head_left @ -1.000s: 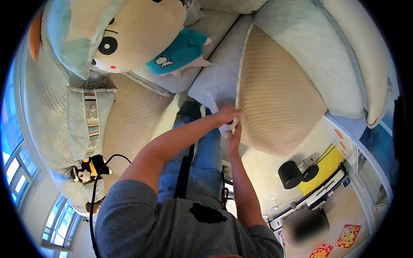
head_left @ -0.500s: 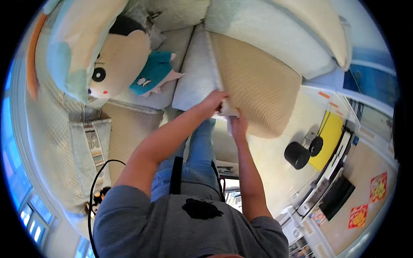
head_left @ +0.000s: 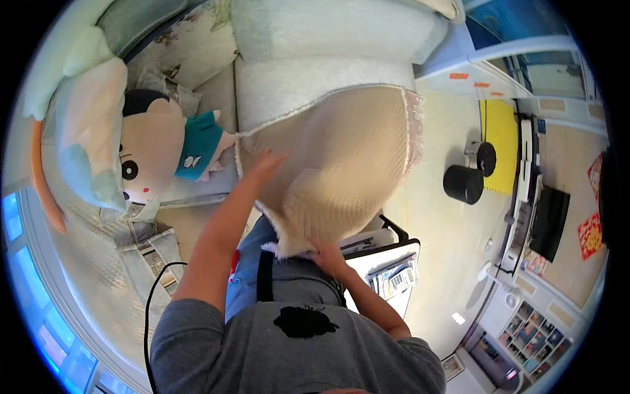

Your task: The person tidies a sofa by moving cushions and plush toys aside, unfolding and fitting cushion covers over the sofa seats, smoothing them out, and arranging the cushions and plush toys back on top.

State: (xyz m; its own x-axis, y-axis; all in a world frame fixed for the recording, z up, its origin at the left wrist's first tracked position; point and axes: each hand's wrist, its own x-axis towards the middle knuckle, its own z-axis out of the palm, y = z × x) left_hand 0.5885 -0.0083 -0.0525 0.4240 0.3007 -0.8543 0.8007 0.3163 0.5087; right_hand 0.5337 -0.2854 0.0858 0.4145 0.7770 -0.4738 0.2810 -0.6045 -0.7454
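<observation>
A beige quilted sofa cover (head_left: pixel 354 144) with a pale lace edge and a pinkish fringe spreads over the light grey sofa seat, its near part raised toward my waist. My left hand (head_left: pixel 264 167) rests on or just above its left part, fingers stretched out and apart. Close to my waist, my right hand (head_left: pixel 329 259) is closed on the cover's near edge. Folds hide some of its fingertips. A large plush doll (head_left: pixel 154 144) in a teal shirt lies on the sofa beyond my left forearm.
Cushions (head_left: pixel 88 141) lean at the left. A white table (head_left: pixel 394 289) with papers stands by my right arm. Farther right are a black round stool (head_left: pixel 462 184) and a yellow mat (head_left: pixel 500 148). A black cable (head_left: pixel 147 315) runs by my left sleeve.
The cover's near edge has come toward my waist with my right hand. My left hand has let go of the edge and moved left onto the cover. The view has shifted.
</observation>
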